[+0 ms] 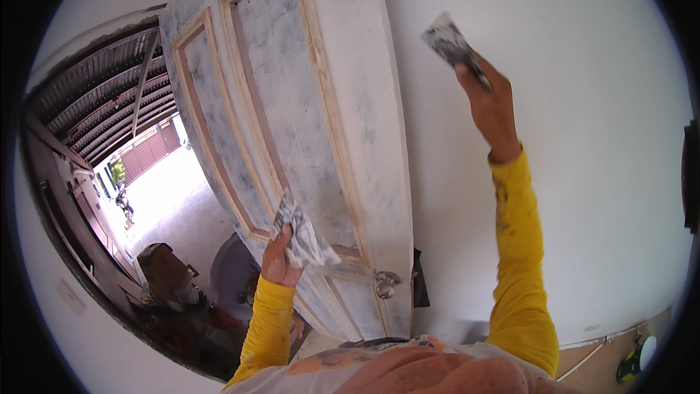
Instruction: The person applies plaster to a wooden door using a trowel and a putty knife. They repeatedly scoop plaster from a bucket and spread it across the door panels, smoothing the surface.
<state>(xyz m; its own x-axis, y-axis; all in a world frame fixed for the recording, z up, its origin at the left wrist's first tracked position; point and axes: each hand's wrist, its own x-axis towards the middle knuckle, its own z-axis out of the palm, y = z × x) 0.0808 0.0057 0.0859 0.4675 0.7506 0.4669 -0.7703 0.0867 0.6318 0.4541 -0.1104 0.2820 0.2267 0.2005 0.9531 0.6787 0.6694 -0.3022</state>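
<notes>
My left hand point(279, 261) grips a flat scraper blade point(310, 239) smeared with white and grey putty, in front of the lower part of a panelled door point(357, 95). Raised to the right of the door, my right hand point(492, 106) is closed round a putty knife point(445, 38). Its blade, streaked with white, points up and left, apart from the door and in front of the white wall point(583, 138). Patchy white and grey filler covers the door, and its raised mouldings point(321, 66) show bare tan edges. A round metal knob point(387, 284) is on the door.
Left of the door, a doorway opens onto a bright yard point(164, 190) under a corrugated roof point(102, 95). Brown and dark items point(168, 270) and a round grey-blue object point(232, 277) stand there, unclear in shadow. A green and white container point(636, 360) is at the lower right.
</notes>
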